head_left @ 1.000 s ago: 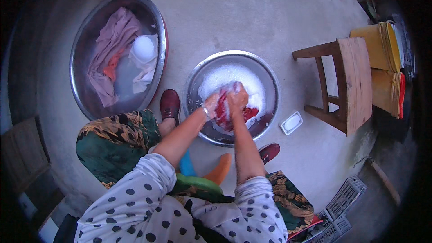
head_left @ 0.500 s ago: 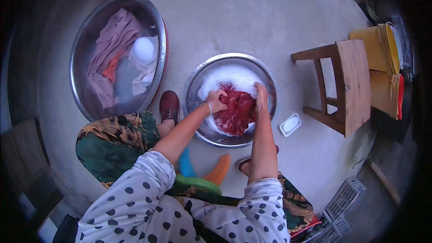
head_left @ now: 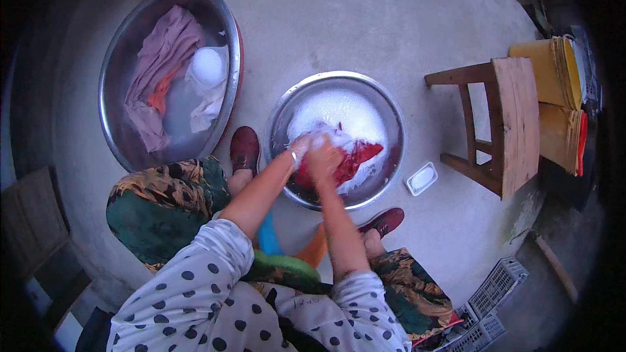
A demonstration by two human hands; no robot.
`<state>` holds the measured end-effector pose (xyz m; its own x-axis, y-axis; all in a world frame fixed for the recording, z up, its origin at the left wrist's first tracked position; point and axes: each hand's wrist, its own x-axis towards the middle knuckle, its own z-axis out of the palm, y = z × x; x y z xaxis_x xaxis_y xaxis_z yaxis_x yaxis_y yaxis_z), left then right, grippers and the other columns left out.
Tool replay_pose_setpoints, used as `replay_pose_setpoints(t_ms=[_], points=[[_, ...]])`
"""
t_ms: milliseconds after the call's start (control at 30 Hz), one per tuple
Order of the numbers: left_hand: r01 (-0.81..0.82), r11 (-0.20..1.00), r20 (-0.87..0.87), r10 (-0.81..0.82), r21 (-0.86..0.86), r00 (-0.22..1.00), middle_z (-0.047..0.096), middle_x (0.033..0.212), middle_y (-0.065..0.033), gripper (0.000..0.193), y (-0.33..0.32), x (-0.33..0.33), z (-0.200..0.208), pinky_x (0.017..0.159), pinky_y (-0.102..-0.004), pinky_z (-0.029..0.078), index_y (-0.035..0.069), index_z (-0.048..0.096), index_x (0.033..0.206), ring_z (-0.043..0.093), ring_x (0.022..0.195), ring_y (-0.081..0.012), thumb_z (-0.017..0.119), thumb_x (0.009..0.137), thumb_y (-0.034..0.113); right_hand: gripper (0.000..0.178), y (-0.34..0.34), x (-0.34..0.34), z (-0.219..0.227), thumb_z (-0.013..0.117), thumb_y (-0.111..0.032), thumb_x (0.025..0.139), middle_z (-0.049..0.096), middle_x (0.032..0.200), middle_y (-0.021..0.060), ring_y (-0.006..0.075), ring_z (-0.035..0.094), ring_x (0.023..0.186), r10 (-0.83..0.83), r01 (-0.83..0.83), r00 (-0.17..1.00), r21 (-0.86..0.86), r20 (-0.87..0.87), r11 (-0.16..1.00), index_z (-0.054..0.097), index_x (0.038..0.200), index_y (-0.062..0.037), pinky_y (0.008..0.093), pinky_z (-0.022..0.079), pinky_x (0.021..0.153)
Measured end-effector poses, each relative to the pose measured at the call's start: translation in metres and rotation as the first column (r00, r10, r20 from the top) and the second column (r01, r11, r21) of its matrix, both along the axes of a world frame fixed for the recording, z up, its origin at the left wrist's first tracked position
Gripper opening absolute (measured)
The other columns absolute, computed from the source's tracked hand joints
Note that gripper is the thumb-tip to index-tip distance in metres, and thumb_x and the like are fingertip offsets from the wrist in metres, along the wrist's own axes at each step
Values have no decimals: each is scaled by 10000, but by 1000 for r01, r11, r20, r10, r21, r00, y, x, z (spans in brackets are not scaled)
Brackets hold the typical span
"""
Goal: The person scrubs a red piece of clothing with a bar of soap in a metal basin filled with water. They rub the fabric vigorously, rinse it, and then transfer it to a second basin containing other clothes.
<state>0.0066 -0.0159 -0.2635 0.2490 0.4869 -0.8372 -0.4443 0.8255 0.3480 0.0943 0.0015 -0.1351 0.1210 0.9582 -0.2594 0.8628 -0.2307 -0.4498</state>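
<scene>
A wet red cloth [head_left: 362,155], perhaps a garment, lies bunched in white suds [head_left: 345,107] inside a round metal basin [head_left: 395,107]. My left hand [head_left: 302,146] grips it on the left side, partly covered by foam and by the other hand. Close against it, my right hand [head_left: 327,160] is closed on the cloth, slightly blurred. One pointed end of the cloth sticks out to the right of my hands. The fingertips of both hands are hidden.
To the left stands a larger metal tub [head_left: 108,91] with a mauve garment [head_left: 171,39], an orange piece [head_left: 158,96] and a white padded bra [head_left: 207,68]. A small white tray [head_left: 422,178] lies right of the basin, before a wooden stool [head_left: 518,124]. Plastic crates [head_left: 499,285] sit lower right.
My right hand has swung left from the basin's right side to join my left hand. The red cloth, spread out before, is now gathered under both hands, and more suds show.
</scene>
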Motion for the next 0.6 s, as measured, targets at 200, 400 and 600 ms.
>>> replay_pose_setpoints(t_ms=[200, 400, 600], points=[[-178, 983, -32, 177, -35, 984, 586, 818, -42, 196, 34, 30, 66, 675, -299, 454, 91, 586, 848, 555, 745, -158, 534, 763, 260, 314, 16, 16, -6, 424, -265, 788, 559, 583, 195, 355, 550, 506, 59, -57, 998, 128, -12, 990, 560, 611, -44, 452, 443, 500], [-180, 979, 135, 192, -99, 972, 588, 820, -64, 232, 33, 34, 95, 694, -323, 466, 60, 569, 886, 574, 724, -175, 560, 751, 248, 320, 25, 62, -60, 417, -294, 793, 574, 643, 203, 376, 563, 571, -125, 126, 992, 26, -35, 992, 568, 672, -40, 481, 437, 555], [712, 700, -899, -274, 56, 340, 485, 1113, -142, 615, 25, 27, 50, 756, -403, 445, 87, 430, 1139, 525, 926, -299, 636, 651, 400, 458, 68, 93, -15, 467, -461, 752, 456, 1101, 230, 409, 430, 1009, -252, 277, 957, -206, 142, 938, 549, 1017, -97, 443, 373, 831]])
